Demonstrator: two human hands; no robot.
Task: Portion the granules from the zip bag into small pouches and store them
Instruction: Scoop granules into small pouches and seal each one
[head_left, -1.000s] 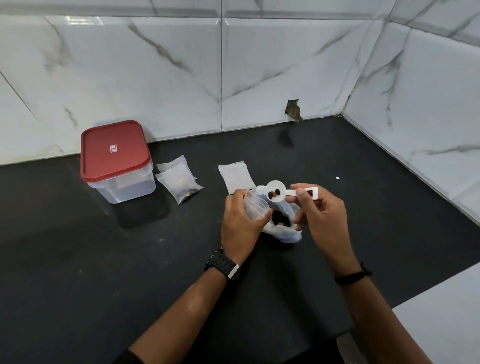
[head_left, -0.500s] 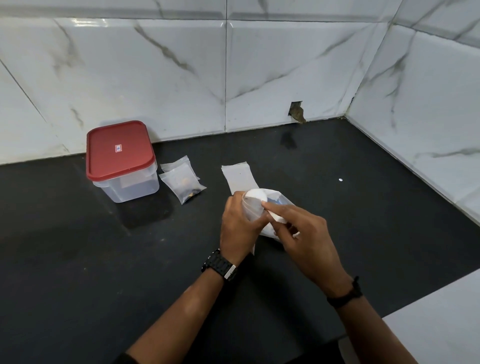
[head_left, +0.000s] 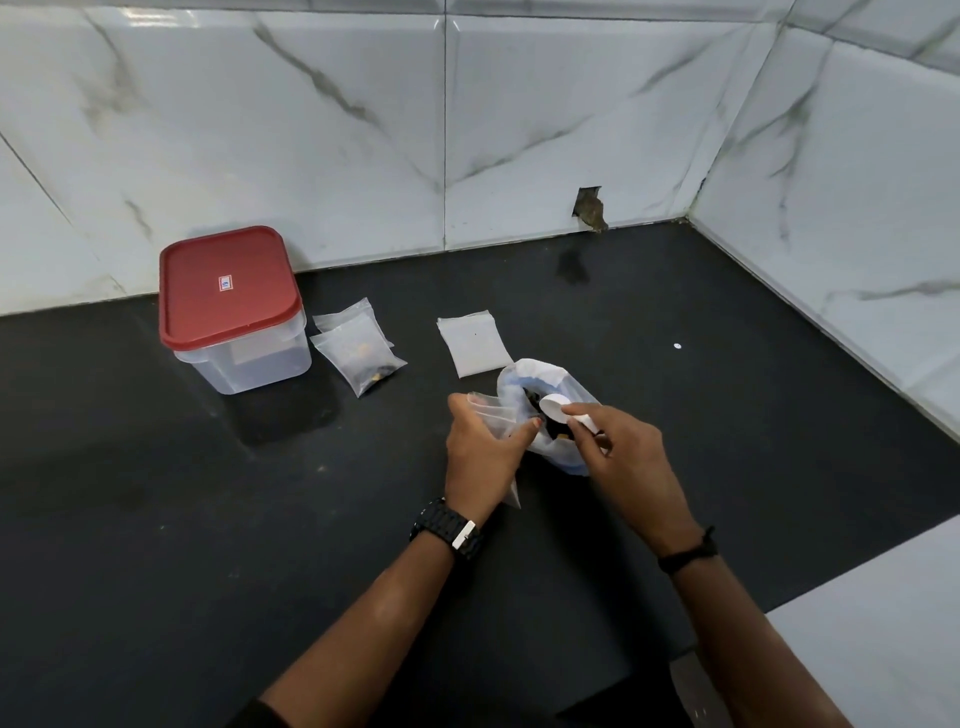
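Spoon (head_left: 554, 407) now dipped back into the open zip bag (head_left: 540, 375), pinched in right hand (head_left: 626, 457) (raised, loaded a second ago), left hand (head_left: 480, 452) gripping a clear pouch (head_left: 496, 415) beside it: another scoop starting.

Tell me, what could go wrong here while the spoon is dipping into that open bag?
1. The left hand grips only the small pouch, so the zip bag stands unsupported; the spoon in the right hand might tip it and spill granules.
2. The pouch mouth looks narrow beside the spoon's bowl, so granules may fall onto the black counter.
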